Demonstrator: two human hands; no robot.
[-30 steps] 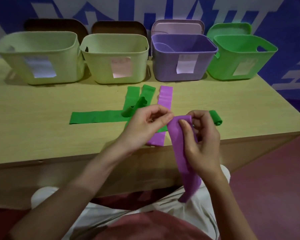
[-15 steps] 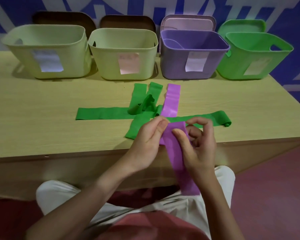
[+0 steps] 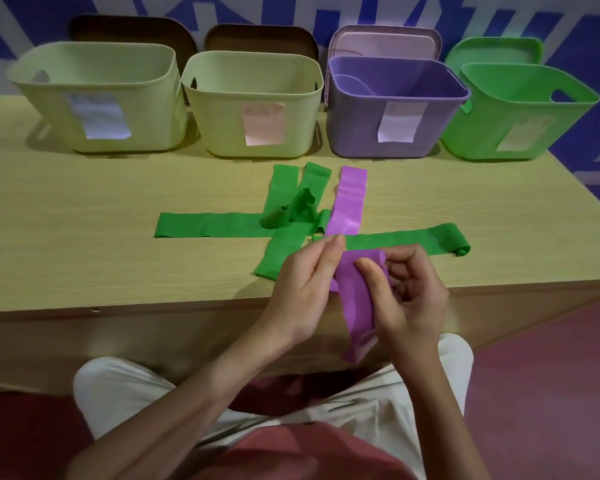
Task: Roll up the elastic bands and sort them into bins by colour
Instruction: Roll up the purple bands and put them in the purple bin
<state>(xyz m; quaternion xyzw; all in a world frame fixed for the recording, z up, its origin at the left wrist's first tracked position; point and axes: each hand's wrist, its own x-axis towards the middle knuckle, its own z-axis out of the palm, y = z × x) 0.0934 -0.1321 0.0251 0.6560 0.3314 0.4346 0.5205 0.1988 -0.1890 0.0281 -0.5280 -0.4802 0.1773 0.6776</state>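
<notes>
Pinching the purple band's (image 3: 355, 299) rolled top between them, the left hand (image 3: 303, 289) and right hand (image 3: 407, 292) hold it over the surface (image 3: 84, 237) edge; its length hangs straight down below both hands, toward the lap.

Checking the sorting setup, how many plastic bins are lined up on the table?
4: two pale yellow-green plastic bins at left and centre-left, a purple plastic bin centre-right, and a bright green plastic bin far right.

Wooden table (image 3: 84, 237), 2 brown lids (image 3: 129, 29) behind pale bins, blue/white wall (image 3: 586, 36), dark red floor (image 3: 551, 393)
</notes>
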